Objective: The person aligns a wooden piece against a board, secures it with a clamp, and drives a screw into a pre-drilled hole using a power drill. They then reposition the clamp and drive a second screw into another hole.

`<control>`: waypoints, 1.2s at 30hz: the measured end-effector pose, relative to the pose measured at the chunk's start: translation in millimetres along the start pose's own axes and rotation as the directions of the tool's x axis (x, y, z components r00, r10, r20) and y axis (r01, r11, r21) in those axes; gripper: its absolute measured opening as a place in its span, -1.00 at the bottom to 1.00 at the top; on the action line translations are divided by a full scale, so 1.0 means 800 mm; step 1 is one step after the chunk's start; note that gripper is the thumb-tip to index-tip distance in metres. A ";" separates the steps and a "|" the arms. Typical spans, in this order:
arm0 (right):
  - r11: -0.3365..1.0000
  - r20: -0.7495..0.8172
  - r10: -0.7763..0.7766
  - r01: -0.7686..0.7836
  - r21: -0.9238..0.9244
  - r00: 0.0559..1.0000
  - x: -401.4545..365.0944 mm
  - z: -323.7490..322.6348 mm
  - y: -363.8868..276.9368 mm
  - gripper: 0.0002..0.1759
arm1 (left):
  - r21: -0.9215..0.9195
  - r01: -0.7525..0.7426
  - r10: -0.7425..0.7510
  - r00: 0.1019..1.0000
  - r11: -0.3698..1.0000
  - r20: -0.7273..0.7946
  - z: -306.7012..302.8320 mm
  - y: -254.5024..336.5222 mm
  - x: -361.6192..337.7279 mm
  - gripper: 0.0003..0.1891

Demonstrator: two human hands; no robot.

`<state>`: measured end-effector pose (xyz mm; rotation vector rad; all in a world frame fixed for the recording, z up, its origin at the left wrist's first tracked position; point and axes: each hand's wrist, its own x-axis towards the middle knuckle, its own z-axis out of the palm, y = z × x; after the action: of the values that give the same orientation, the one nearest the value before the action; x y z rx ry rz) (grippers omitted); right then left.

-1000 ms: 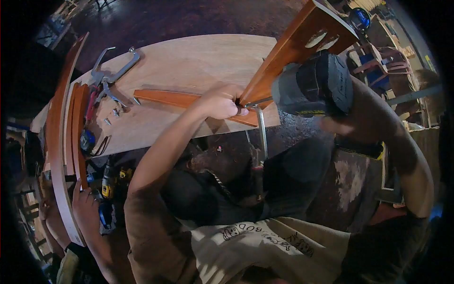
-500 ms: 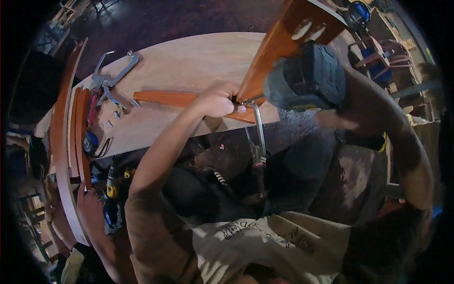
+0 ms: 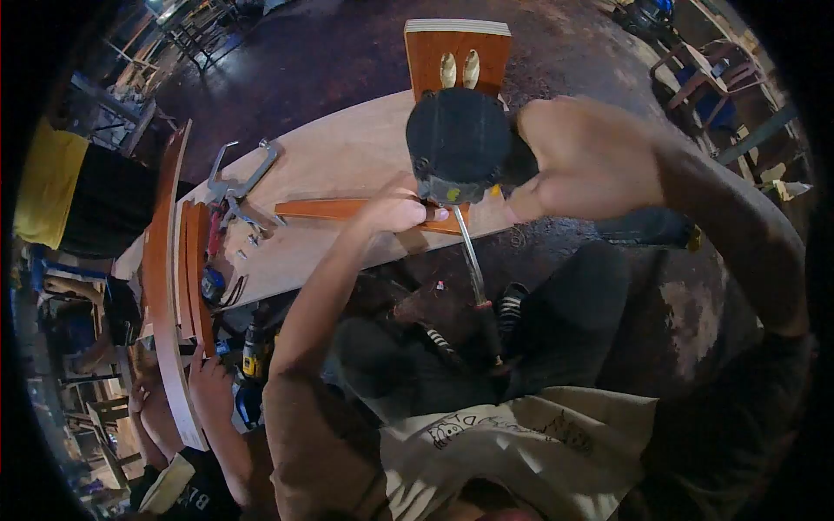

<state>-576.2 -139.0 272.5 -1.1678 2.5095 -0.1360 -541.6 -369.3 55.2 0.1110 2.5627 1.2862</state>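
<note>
My right hand (image 3: 578, 161) is closed around a dark cordless drill (image 3: 459, 137), whose rear end faces me and hides its tip. My left hand (image 3: 398, 211) grips the narrow reddish-brown wooden strip (image 3: 321, 208) near its right end, just left of the drill. Behind the drill stands an upright brown board (image 3: 421, 52) with two pale oval slots. A metal bar clamp (image 3: 470, 260) slants down from the joint towards my knees. The contact between strip and board is largely covered.
The strip rests on a pale curved plywood panel (image 3: 347, 130). Another clamp (image 3: 248, 174), small metal pieces and a tape measure (image 3: 213, 285) lie at its left. A co-worker's hand (image 3: 210, 378) touches long boards (image 3: 162, 260). A yellow drill (image 3: 253, 356) lies nearby.
The drill has swung left and now points away from me over the joint. The upright board appears further left and more upright. My view has shifted; my left hand keeps its hold.
</note>
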 end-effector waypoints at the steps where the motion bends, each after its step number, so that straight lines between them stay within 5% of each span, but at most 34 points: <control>1: 1.000 -0.013 -0.009 0.009 0.026 1.000 0.000 -0.002 -0.003 -0.42 | 0.004 0.003 -0.003 1.000 1.000 -0.005 0.000 0.000 0.001 -0.69; 5: 0.995 0.095 0.039 -0.048 0.093 0.995 -0.005 -0.008 -0.003 -0.44 | 0.020 0.020 -0.021 0.998 1.000 0.057 -0.004 0.000 0.001 -0.70; 7: 0.993 -0.207 -0.093 0.077 -0.085 0.974 -0.016 0.017 0.004 -0.47 | 0.002 0.020 -0.020 0.999 1.000 0.049 -0.004 -0.002 0.002 -0.70; 9: 0.993 -0.075 -0.111 0.108 -0.043 0.991 -0.031 0.000 -0.009 -0.47 | -0.024 0.026 -0.025 0.999 0.999 0.046 -0.005 0.003 0.002 -0.71; 13: 0.984 -0.406 -0.043 -0.032 -0.175 0.913 -0.084 -0.026 -0.029 -0.48 | -0.080 0.085 -0.083 0.996 0.993 0.026 -0.001 0.016 -0.004 -0.71; 14: 0.989 -0.456 -0.046 -0.025 -0.147 0.889 -0.104 -0.025 -0.025 -0.48 | -0.079 0.082 -0.080 0.997 0.994 0.022 0.000 0.005 0.000 -0.71; 18: 0.991 -0.594 0.110 -0.042 0.128 0.797 -0.167 -0.027 0.053 -0.51 | -0.091 -0.347 0.350 0.936 0.933 0.022 0.014 -0.057 0.029 -0.58; 22: 0.829 -0.618 0.336 0.088 0.552 0.711 -0.171 0.004 0.167 -0.54 | -0.060 -0.394 0.392 0.919 0.917 -0.038 0.016 -0.029 0.008 -0.60; 24: 0.693 -0.624 0.363 0.247 0.677 0.692 -0.140 0.034 0.214 -0.56 | -0.099 -0.247 0.217 0.944 0.964 -0.249 0.028 -0.035 -0.001 -0.63; 28: 0.439 -0.619 0.310 0.469 0.766 0.721 0.012 0.088 0.257 -0.59 | -0.024 -0.198 0.186 0.950 0.980 -0.249 0.034 -0.021 -0.012 -0.68; 29: 0.286 -0.620 0.233 0.557 0.780 0.749 0.067 0.108 0.263 -0.71 | -0.007 -0.161 0.152 0.940 0.987 -0.306 0.041 -0.037 -0.011 -0.71; 30: 0.190 -0.739 0.087 0.717 0.671 0.669 0.103 0.114 0.244 -0.71 | 0.011 -0.121 0.117 0.925 0.993 -0.362 0.046 -0.048 -0.013 -0.74; 32: 0.383 -0.617 0.186 0.522 0.762 0.765 0.162 0.118 0.211 -0.63 | -0.010 -0.061 0.052 0.918 0.998 -0.394 0.049 -0.041 -0.015 -0.74; 34: 0.100 -0.529 0.212 0.520 0.848 0.822 0.237 0.137 0.200 -0.60 | -0.198 0.027 -0.103 0.916 0.980 -0.387 0.056 -0.049 -0.015 -0.65; 35: 0.269 -0.626 0.142 0.579 0.770 0.767 0.254 0.140 0.190 -0.63 | -0.194 0.056 -0.127 0.919 0.979 -0.373 0.051 -0.044 -0.009 -0.65; 36: 0.426 -0.703 0.053 0.621 0.658 0.709 0.263 0.140 0.184 -0.65 | 0.118 -0.037 0.074 0.940 0.992 -0.333 0.042 -0.032 -0.004 -0.71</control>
<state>-765.1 -194.2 72.5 -1.1472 1.9905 -2.0099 -528.0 -359.4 16.8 -0.0188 2.9416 1.2775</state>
